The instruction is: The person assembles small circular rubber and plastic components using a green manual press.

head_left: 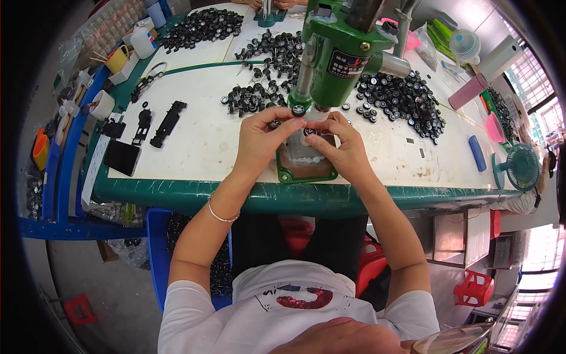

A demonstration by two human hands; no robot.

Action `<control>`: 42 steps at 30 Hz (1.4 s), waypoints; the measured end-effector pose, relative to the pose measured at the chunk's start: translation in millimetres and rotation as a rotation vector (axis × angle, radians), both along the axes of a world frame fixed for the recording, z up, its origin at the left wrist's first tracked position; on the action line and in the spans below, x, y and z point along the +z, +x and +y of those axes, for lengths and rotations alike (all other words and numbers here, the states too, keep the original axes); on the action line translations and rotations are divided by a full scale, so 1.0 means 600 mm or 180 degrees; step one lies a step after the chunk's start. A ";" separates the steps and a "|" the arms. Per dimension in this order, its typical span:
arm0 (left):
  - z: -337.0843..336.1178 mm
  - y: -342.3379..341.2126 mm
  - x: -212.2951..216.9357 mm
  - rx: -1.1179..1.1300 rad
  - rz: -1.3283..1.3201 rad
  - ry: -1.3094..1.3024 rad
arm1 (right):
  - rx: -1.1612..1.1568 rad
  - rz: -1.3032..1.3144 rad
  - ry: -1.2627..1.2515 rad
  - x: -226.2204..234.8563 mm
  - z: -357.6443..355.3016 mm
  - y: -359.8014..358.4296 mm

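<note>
Both my hands meet in front of a green bench press [339, 76], just over its base [306, 176]. My left hand [263, 137] is closed, its thumb and fingers pinching a small black toy wheel [299, 110] with a silver hub. A second dark wheel shows partly behind its fingers; whether an axle joins them I cannot tell. My right hand [344, 146] is closed too, pinching another small black wheel [309, 132] close under the press. The fingertips of the two hands nearly touch. Wheels on axles [256, 97] lie heaped just beyond my left hand.
Loose black wheels [401, 103] are piled right of the press; another heap [203, 29] lies far left. Black toy chassis [168, 124] and a phone [122, 157] lie at left. A green fan [522, 167] stands at right. Across the table, another person's hands [286, 3] work at a similar press.
</note>
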State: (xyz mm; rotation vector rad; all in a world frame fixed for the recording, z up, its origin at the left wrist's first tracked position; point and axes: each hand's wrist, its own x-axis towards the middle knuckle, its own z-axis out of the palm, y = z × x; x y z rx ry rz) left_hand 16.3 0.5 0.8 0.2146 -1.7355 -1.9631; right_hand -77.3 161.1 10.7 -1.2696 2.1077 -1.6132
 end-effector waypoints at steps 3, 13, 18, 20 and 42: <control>0.001 -0.004 -0.008 -0.0001 0.0241 -0.0307 | 0.0024 -0.0080 0.0158 -0.001 -0.004 -0.002; 0.007 -0.021 -0.008 -0.0330 0.0597 -0.0381 | -0.0474 -0.0686 -0.0640 0.050 0.045 -0.074; 0.019 -0.038 0.000 -0.0447 0.0653 -0.0073 | -0.0503 -0.0978 -0.1451 0.155 0.045 -0.145; 0.011 -0.032 0.001 -0.0412 0.0679 -0.0219 | -0.0262 -0.0993 -0.1847 0.225 -0.004 -0.147; 0.010 -0.032 -0.004 -0.0331 0.0682 -0.0461 | -0.0439 0.0663 -0.2737 0.328 -0.057 -0.075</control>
